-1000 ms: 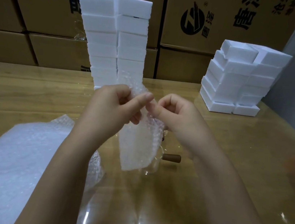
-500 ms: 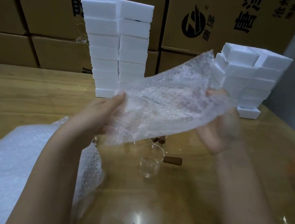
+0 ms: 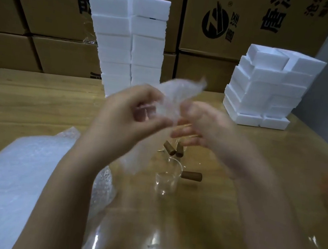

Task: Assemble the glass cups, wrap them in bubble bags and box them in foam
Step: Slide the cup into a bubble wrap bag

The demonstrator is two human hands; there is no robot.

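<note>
Bubble bag point(image 3: 170, 102), stretched wide between hands half second ago, now bunched; hands drawn close together, both motion-blurred. Left hand point(image 3: 130, 115) curls fingers and thumb round bag's left side, pinching it. Right hand point(image 3: 202, 127) sits against bag's other edge; blur hides whether it pinches, cannot tell. Bag's tail hangs below grip. Glass cup point(image 3: 167, 175) stands on table under grip, wooden handle point(image 3: 191, 175) pointing right, not yet wrapped. Likely working bag's mouth open; cup goes in next. Foam stacks point(image 3: 126, 41) stand beyond grip.
</note>
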